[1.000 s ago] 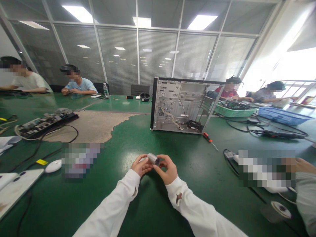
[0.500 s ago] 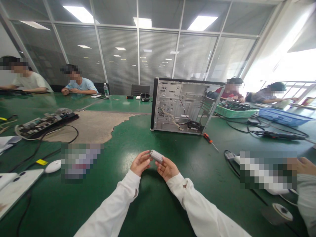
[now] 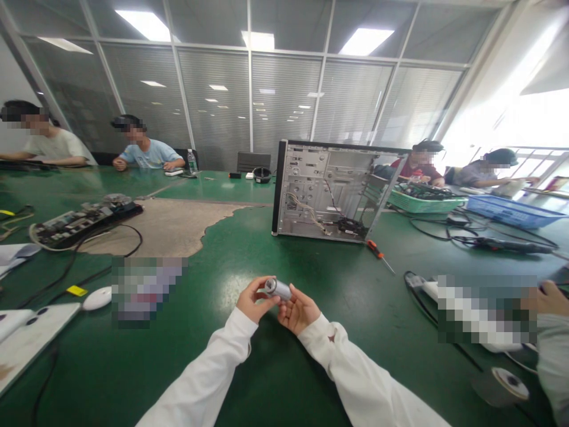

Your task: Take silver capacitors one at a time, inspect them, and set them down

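Head view: left hand [image 3: 253,301] and right hand [image 3: 301,311] pinch silver cylinder [image 3: 281,290] between them, 1 per end, long axis roughly left-right, hollow end leftward.

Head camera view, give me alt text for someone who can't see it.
Left hand and right hand hold a small silver cylinder over a green table; beyond stands an open computer case, an orange-handled screwdriver beside it.
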### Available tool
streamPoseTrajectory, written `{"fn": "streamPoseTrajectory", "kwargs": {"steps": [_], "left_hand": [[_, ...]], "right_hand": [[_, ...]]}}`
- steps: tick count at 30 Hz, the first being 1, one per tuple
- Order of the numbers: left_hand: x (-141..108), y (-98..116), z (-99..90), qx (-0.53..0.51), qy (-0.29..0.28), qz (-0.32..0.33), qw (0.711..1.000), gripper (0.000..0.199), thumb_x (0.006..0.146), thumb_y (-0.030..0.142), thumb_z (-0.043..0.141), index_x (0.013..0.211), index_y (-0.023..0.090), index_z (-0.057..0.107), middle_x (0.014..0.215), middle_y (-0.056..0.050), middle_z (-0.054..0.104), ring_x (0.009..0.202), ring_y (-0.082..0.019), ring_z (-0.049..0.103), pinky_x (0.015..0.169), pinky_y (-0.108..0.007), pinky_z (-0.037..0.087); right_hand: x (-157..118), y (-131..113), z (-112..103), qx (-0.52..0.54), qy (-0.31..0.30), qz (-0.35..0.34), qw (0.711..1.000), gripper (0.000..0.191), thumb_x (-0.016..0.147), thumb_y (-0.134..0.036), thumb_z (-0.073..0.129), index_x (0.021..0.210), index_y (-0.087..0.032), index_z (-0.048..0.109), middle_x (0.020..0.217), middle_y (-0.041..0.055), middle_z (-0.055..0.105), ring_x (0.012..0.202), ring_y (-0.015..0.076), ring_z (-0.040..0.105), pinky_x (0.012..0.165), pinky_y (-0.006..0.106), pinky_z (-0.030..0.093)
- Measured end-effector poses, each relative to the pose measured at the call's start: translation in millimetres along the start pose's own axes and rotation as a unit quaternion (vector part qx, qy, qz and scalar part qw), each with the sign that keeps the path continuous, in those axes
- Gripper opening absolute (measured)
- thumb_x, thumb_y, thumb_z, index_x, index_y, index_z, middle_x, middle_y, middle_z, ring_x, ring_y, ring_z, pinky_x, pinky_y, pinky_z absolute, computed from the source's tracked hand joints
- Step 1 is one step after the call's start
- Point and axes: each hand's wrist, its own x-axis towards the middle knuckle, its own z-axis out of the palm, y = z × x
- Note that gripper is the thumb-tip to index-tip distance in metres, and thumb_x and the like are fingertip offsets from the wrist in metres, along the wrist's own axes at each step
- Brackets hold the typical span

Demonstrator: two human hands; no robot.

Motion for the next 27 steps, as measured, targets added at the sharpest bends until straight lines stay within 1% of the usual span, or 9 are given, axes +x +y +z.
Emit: {"fn": "streamPoseTrajectory", "kwargs": {"steps": [2, 4, 8, 10, 12, 15, 22, 24, 27], "left_hand": [[-2, 3, -0.7, 0.060, -0.003, 0.029, 0.998, 0.035, 0.060, 0.022, 0.060, 0.093, 0.017, 0.053, 0.092, -0.007, 0.055, 0.083, -0.018, 0.053, 0.065, -0.027, 0.045], [-2, 4, -1.8, 0.122, 0.013, 0.065, 0.990, 0.033, 0.060, 0.021, 0.060, 0.092, 0.018, 0.053, 0.092, -0.007, 0.056, 0.084, -0.018, 0.053, 0.066, -0.028, 0.045], [-1, 3, -4.1, 0.241, 0.031, 0.124, 0.962, 0.030, 0.057, 0.022, 0.062, 0.086, 0.019, 0.056, 0.088, -0.006, 0.059, 0.084, -0.019, 0.052, 0.073, -0.032, 0.041], [-1, 0, -5.0, 0.271, 0.018, 0.117, 0.955, 0.029, 0.055, 0.023, 0.063, 0.084, 0.019, 0.057, 0.084, -0.005, 0.060, 0.081, -0.019, 0.052, 0.075, -0.033, 0.040], [-1, -4, -5.5, 0.280, -0.014, 0.085, 0.956, 0.031, 0.054, 0.023, 0.065, 0.084, 0.019, 0.058, 0.082, -0.004, 0.061, 0.079, -0.020, 0.053, 0.073, -0.033, 0.040], [0, -9, -5.6, 0.269, -0.057, 0.050, 0.960, 0.034, 0.052, 0.024, 0.066, 0.084, 0.019, 0.058, 0.081, -0.005, 0.061, 0.078, -0.021, 0.053, 0.071, -0.032, 0.040], [-1, -12, -4.9, 0.229, -0.062, 0.011, 0.971, 0.037, 0.051, 0.020, 0.066, 0.086, 0.020, 0.055, 0.081, -0.003, 0.060, 0.078, -0.020, 0.053, 0.072, -0.031, 0.039], [-1, -12, -5.1, 0.237, -0.063, 0.007, 0.969, 0.035, 0.051, 0.020, 0.066, 0.084, 0.020, 0.055, 0.080, -0.003, 0.060, 0.077, -0.020, 0.054, 0.071, -0.030, 0.039], [-2, -10, -6.3, 0.252, -0.106, 0.017, 0.962, 0.035, 0.053, 0.025, 0.065, 0.086, 0.020, 0.056, 0.081, -0.004, 0.059, 0.077, -0.020, 0.054, 0.070, -0.030, 0.040]], "right_hand": [[1, -1, -1, -0.038, 0.008, -0.010, 0.999, 0.026, 0.070, -0.038, 0.051, 0.075, -0.013, 0.055, 0.055, 0.0012, 0.058, 0.046, 0.0074, 0.053, 0.048, 0.019, 0.042], [5, -2, -4, -0.109, 0.031, -0.073, 0.991, 0.026, 0.065, -0.038, 0.057, 0.074, -0.014, 0.054, 0.057, 0.0008, 0.058, 0.049, 0.0091, 0.054, 0.046, 0.020, 0.042], [14, -3, -15, -0.241, 0.079, -0.254, 0.933, 0.029, 0.056, -0.034, 0.064, 0.077, -0.016, 0.054, 0.068, 0.0010, 0.057, 0.058, 0.0113, 0.053, 0.041, 0.020, 0.041], [17, -2, -19, -0.283, 0.095, -0.304, 0.905, 0.030, 0.056, -0.034, 0.063, 0.079, -0.017, 0.055, 0.075, 0.0023, 0.057, 0.064, 0.0125, 0.052, 0.041, 0.019, 0.041], [17, 0, -20, -0.326, 0.111, -0.340, 0.875, 0.030, 0.058, -0.035, 0.062, 0.081, -0.017, 0.056, 0.079, 0.0035, 0.056, 0.068, 0.0140, 0.052, 0.041, 0.019, 0.040], [14, 2, -17, -0.382, 0.122, -0.368, 0.839, 0.026, 0.058, -0.032, 0.061, 0.081, -0.019, 0.058, 0.080, 0.0037, 0.056, 0.073, 0.0145, 0.050, 0.043, 0.018, 0.040], [0, 3, 0, -0.413, 0.087, -0.454, 0.784, 0.017, 0.057, -0.022, 0.062, 0.074, -0.021, 0.062, 0.085, 0.0033, 0.054, 0.075, 0.0144, 0.049, 0.054, 0.021, 0.039], [-3, 3, 3, -0.432, 0.080, -0.468, 0.767, 0.014, 0.058, -0.021, 0.061, 0.073, -0.022, 0.063, 0.086, 0.0041, 0.053, 0.077, 0.0153, 0.049, 0.056, 0.022, 0.039], [-8, 0, 3, -0.494, 0.060, -0.469, 0.730, 0.013, 0.063, -0.019, 0.057, 0.074, -0.023, 0.063, 0.088, 0.0048, 0.052, 0.081, 0.0163, 0.049, 0.059, 0.024, 0.039]]}}
